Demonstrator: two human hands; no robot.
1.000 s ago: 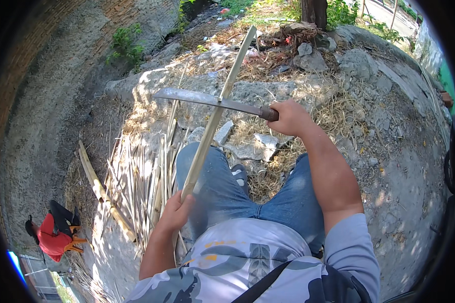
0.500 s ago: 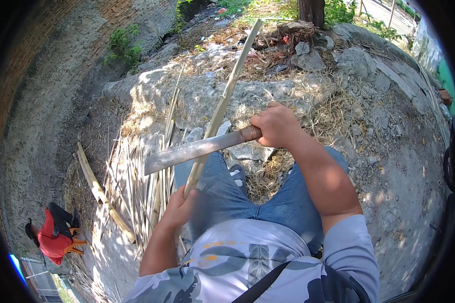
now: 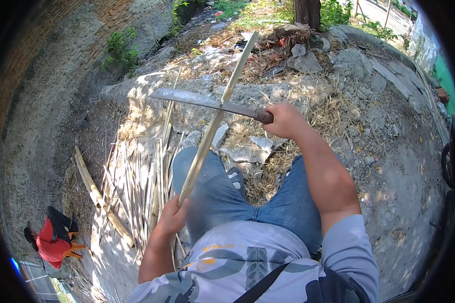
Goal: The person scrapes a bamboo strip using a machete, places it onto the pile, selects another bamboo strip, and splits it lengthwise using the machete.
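Note:
My left hand (image 3: 174, 217) is closed round the near end of a long, pale bamboo strip (image 3: 205, 145), which slants up and away to the right over my left knee. In my right hand (image 3: 284, 120) is the dark, short handle of a machete (image 3: 197, 100). Its long grey blade points left and crosses the strip above the middle, touching it at a node. Whether the edge has bitten into the bamboo I cannot tell. Both hands are fully in view, well apart from each other.
Many split bamboo strips (image 3: 136, 187) lie on the ground to my left, beside a thicker bamboo pole (image 3: 97, 194). Farther left a person in red (image 3: 54, 243) sits on an orange stool (image 3: 75, 246). Broken stones (image 3: 220, 135) and dry shavings (image 3: 333, 108) lie ahead, before a tree trunk (image 3: 307, 14).
My right hand has moved the machete away from me, up along the strip toward its far end, and the blade has turned. The left hand keeps its grip, slightly lower and to the left.

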